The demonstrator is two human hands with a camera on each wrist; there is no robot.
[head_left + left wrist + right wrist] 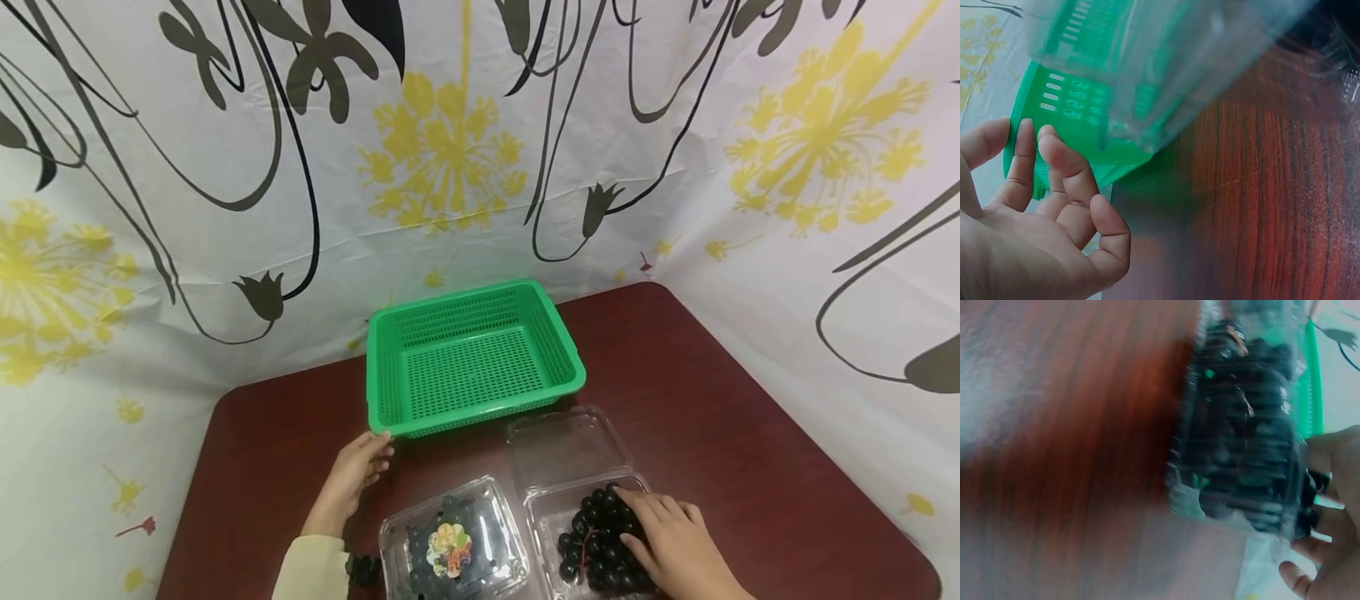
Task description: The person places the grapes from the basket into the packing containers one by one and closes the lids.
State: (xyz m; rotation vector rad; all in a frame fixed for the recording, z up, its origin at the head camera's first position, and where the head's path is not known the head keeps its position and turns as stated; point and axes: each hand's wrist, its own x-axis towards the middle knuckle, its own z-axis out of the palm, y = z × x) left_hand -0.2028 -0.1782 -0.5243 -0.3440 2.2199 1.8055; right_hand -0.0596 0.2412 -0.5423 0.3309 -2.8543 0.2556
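Observation:
A green perforated basket (472,417) stands on the table with nothing inside. My left hand (358,471) pinches its near left corner; in the left wrist view the thumb (988,140) and index finger lie on opposite sides of the rim. At the right, an open clear plastic clamshell box (551,533) holds a bunch of black grapes (600,533). My right hand (675,537) rests over that bunch, thumb and fingers spread and touching grapes. The right wrist view is blurred, with the grapes (1241,437) behind the box wall and the fingertips partly hidden.
A closed clear clamshell box (487,521) of dark fruit, with a colourful round sticker (448,550), stands between the hands. The open box's clear lid (570,446) lies toward the basket. Patterned cloth (450,167) hangs behind the dark red table (660,375).

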